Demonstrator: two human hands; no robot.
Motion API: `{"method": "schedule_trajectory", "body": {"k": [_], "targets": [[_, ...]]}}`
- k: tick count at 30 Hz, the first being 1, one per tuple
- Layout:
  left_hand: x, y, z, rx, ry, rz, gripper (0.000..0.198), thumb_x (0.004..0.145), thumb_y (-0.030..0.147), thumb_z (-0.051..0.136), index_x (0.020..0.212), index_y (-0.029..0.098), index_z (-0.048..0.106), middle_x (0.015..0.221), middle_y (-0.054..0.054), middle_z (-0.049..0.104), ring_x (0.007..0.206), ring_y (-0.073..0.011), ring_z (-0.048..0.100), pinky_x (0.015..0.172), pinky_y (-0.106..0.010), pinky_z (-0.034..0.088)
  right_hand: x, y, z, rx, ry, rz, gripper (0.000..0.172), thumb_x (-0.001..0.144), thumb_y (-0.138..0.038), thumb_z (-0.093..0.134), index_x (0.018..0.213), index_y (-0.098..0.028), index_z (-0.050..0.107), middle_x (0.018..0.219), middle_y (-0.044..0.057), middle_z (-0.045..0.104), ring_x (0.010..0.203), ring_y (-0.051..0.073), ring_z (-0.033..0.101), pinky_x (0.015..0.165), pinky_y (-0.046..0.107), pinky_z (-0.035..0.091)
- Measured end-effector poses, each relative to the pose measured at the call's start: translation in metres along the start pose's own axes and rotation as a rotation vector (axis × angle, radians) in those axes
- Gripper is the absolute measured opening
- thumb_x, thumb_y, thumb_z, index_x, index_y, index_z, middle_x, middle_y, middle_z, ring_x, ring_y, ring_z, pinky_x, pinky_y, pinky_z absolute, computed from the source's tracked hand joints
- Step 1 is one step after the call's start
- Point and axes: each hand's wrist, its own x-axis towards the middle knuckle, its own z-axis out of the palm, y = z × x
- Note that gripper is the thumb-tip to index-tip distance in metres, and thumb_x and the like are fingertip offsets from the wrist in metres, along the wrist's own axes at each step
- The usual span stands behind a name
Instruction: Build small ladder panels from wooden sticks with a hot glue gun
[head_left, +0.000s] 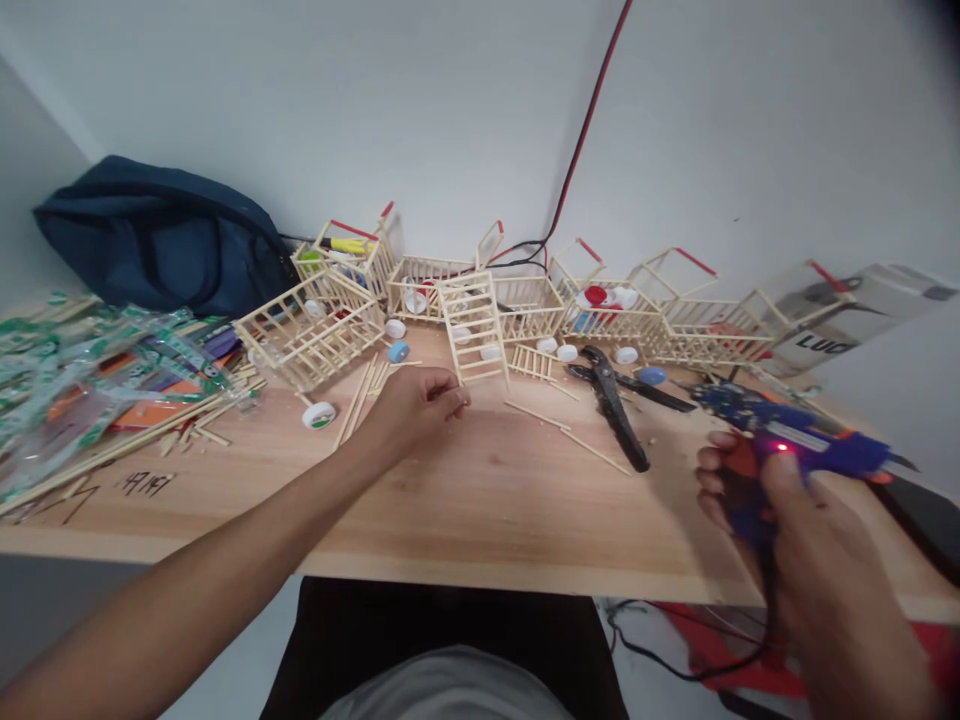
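My left hand [424,405] is above the middle of the table, its thumb and fingers pinched together. The fingertips are at the lower left corner of a ladder-like panel of thin wooden sticks [474,335]; whether they grip it or a small piece is hidden. The panel stands tilted in front of the small stick carts. My right hand [795,510] is wrapped round a blue glue gun [817,445] with a red light glowing on it. The gun's nozzle points left, and its cable hangs below the table edge. The right hand is slightly blurred.
Several small stick carts [315,335] with red handles and bottle-cap wheels line the wall. Black pliers [615,410] and loose sticks [596,450] lie right of centre. Plastic wrappers [97,370] and a dark blue bag [172,235] are at left. A white cap [319,415] is near my left forearm.
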Motion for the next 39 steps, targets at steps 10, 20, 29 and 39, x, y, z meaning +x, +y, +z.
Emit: {"method": "schedule_trajectory", "body": {"k": [10, 20, 29, 39], "targets": [[-0.004, 0.001, -0.002, 0.155, 0.076, 0.068, 0.027, 0.083, 0.023, 0.055, 0.056, 0.016, 0.058, 0.054, 0.002, 0.055, 0.055, -0.0112, 0.048, 0.058, -0.025, 0.033, 0.003, -0.038, 0.123, 0.160, -0.345, -0.083, 0.046, 0.094, -0.057, 0.044, 0.082, -0.017, 0.062, 0.065, 0.003, 0.060, 0.054, 0.011, 0.053, 0.050, 0.023, 0.041], [-0.007, 0.002, -0.002, 0.206, 0.092, 0.118, 0.024, 0.084, 0.021, 0.055, 0.061, 0.016, 0.062, 0.060, 0.000, 0.064, 0.059, -0.0127, 0.054, 0.060, -0.026, 0.034, 0.000, -0.035, 0.138, 0.023, -0.318, -0.165, 0.048, 0.094, -0.057, 0.042, 0.072, -0.017, 0.058, 0.057, 0.002, 0.057, 0.048, 0.012, 0.051, 0.045, 0.023, 0.038], [-0.008, 0.005, -0.001, 0.195, 0.080, 0.093, 0.025, 0.083, 0.020, 0.055, 0.059, 0.016, 0.059, 0.057, 0.001, 0.060, 0.059, -0.0124, 0.052, 0.060, -0.026, 0.033, 0.002, -0.035, 0.138, -0.153, -0.289, -0.270, 0.050, 0.095, -0.054, 0.039, 0.063, -0.019, 0.054, 0.049, 0.001, 0.054, 0.047, 0.012, 0.052, 0.049, 0.024, 0.038], [-0.008, 0.005, -0.002, 0.208, 0.072, 0.102, 0.025, 0.083, 0.022, 0.054, 0.060, 0.016, 0.061, 0.057, 0.001, 0.061, 0.058, -0.0124, 0.052, 0.059, -0.026, 0.034, 0.003, -0.032, 0.138, -0.225, -0.269, -0.312, 0.050, 0.095, -0.053, 0.038, 0.060, -0.020, 0.052, 0.048, 0.001, 0.054, 0.046, 0.013, 0.051, 0.050, 0.026, 0.037]]}}
